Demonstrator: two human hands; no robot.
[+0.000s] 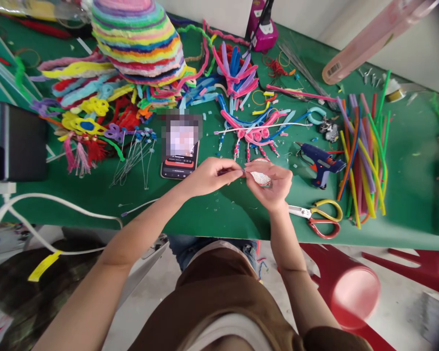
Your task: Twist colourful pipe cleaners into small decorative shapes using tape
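My left hand (209, 175) pinches a thin strand between thumb and forefinger, right against my right hand. My right hand (272, 184) cups a small white sparkly ball (259, 175) and pinches the strand's other end. Both hands hover just above the green table (219, 214), near its front edge. Just beyond them lies a pink pipe-cleaner ornament (254, 132) with beaded tassels hanging toward me.
A phone (180, 157) lies left of my hands. A blue glue gun (320, 163), scissors (320, 217) and a bundle of coloured pipe cleaners (364, 151) sit at right. A stack of colourful coils (139, 39), finished ornaments and wire stems (133, 156) fill the left back.
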